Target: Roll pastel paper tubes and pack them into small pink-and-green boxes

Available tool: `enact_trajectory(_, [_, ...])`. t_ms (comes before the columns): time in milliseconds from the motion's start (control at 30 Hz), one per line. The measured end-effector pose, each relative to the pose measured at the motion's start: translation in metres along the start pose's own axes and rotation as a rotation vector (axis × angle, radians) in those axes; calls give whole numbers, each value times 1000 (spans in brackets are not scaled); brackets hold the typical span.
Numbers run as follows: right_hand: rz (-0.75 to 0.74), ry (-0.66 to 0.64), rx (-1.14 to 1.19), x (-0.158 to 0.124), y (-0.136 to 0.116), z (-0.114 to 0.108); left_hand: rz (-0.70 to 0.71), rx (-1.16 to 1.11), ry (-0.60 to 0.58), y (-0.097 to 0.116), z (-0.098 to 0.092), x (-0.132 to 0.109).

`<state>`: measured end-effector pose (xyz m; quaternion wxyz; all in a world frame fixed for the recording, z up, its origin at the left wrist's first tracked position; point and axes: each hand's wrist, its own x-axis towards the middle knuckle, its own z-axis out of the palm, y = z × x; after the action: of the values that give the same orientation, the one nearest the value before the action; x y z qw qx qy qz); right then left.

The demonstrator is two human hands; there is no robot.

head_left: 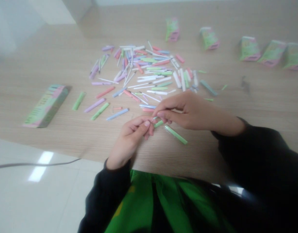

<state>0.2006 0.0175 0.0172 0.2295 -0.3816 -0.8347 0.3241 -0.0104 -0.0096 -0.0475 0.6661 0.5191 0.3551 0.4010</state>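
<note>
- Green tube (176,135) sits loose
- left hand (135,132) and right hand (180,111) both pinching a tiny piece (155,118), too blurry to identify
- I'd guess plenty's left: pen parts (182,78) lie scattered

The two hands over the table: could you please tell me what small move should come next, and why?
Perhaps steady the left hand and let the right hand adjust the small piece at their fingertips: both pinch close together there, though blur hides what it is.
</note>
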Motion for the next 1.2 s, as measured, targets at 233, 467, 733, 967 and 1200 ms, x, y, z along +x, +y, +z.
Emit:
enact_trajectory(233, [-6,-12,-35,-1,0,0,-3,-7,-21,-2,-2,0])
enact_trajectory(467, [-11,8,-53,-3,0,2,-22,-45,-29,-4,-1,0])
enact_trajectory(733, [-51,0,-84,-5,-1,3,-3,0,-46,-3,0,-1])
enact_trajectory(967, [-94,-6,-107,-5,1,3,1,-12,-65,-3,-1,-2])
enact_trajectory(1200, [-82,-35,-131,-5,0,2,-18,-57,-59,-2,0,-2])
